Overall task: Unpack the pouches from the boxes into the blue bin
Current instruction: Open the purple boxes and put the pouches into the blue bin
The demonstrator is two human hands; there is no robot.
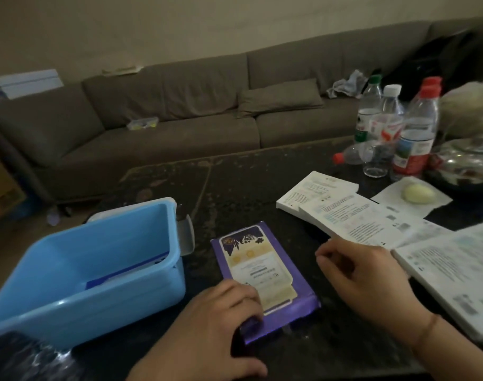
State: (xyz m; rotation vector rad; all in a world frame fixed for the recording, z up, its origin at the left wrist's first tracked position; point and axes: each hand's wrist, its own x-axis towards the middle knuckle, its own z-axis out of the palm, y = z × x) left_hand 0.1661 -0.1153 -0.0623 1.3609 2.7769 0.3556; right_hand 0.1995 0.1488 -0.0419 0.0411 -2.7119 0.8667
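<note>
- On the dark counter [262, 182], a purple box [262, 276] lies flat, just right of the blue bin [78, 276].
- Left hand [221, 323] rests on the box's near left corner, fingers curled over its edge; this grip is closed on the box.
- Right hand [364, 279] sits just right of the box, apart from it, with fingers loosely curled and nothing held; whether it touches the counter I cannot tell.
- Inside the blue bin, a flat white and blue item [124, 273] lies at the bottom; I cannot tell what it is.
- White boxes [355, 215] with printed text lie to the right, overlapping one another.
- Plastic bottles [394, 127] stand at the far right, with one lying on its side.
- Behind the counter runs a grey sofa [179, 111].
</note>
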